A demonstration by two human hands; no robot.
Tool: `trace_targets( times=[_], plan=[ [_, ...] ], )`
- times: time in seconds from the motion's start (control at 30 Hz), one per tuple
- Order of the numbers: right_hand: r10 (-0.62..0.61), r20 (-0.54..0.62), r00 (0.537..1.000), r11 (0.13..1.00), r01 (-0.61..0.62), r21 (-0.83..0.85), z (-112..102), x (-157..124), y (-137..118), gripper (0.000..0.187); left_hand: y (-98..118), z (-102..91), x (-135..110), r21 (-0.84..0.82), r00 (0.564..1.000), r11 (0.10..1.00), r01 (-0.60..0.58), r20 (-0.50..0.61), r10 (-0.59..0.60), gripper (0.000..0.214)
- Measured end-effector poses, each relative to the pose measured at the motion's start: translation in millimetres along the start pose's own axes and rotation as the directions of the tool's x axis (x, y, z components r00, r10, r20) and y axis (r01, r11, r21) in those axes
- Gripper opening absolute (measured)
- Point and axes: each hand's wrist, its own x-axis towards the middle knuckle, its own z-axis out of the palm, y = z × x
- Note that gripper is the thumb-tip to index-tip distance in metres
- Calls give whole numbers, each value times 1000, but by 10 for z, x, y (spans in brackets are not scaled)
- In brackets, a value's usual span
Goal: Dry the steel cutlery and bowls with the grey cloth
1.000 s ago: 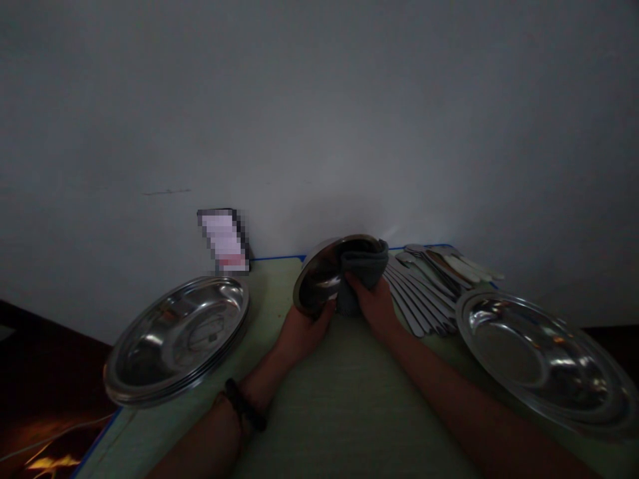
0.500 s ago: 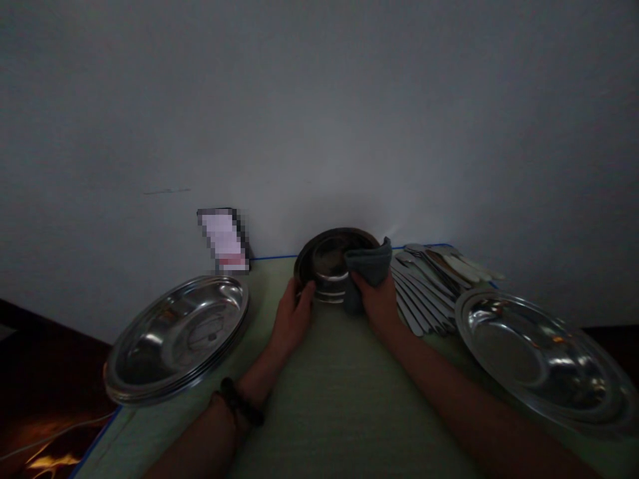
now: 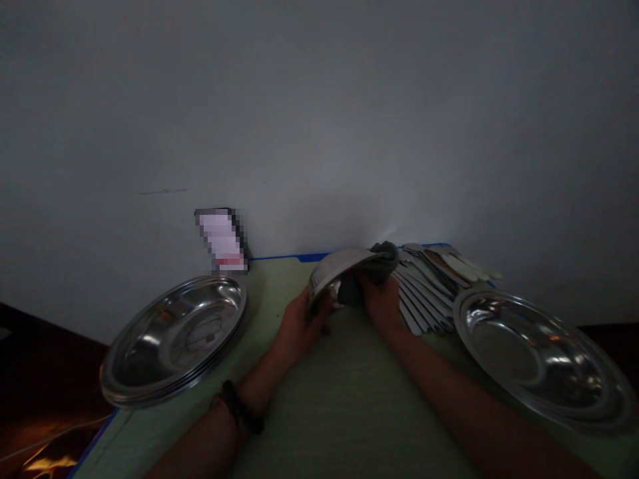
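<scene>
Between my hands a metal bowl is tilted, its outer side facing up and its opening turned down toward me. My left hand grips the bowl's left rim, with the thumb beneath. My right hand holds a dark grey cloth against the bowl's right rim, partly inside it and partly over the edge. Some of the fingers on that side are hidden by the cloth. Just right of this hand lie several pieces of metal cutlery in a fanned row.
A stack of metal basins sits at the left of the green table, another metal basin at the right. A phone with a blurred screen leans on the grey wall behind. White-handled utensils lie by the cutlery.
The bowl has tipped over, from showing its inside to showing its outer side. My left hand has moved slightly right with it, and the cloth has shifted onto the right rim.
</scene>
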Motion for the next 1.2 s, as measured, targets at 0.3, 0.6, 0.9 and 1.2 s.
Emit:
trace_targets(
  times=[0.3, 0.6, 0.9, 1.2],
  plan=[
    [-29, 183, 983, 989, 55, -139, 57, -87, -67, 37, -112, 19, 81, -217, 994, 971, 103, -9, -107, 50],
    [-78, 41, 996, 997, 78, 15, 59, 3, 62, 34, 6, 21, 48, -74, 981, 987, 146, -117, -154, 44],
    [-55, 31, 998, 998, 55, -2, 66, 11, 43, 32, -94, -2, 83, 17, 985, 993, 120, -130, -117, 33],
    [-85, 47, 995, 996, 87, -35, 59, 15, 37, 33, -143, 6, 97, -15, 985, 990, 138, -105, -139, 31]
  ],
)
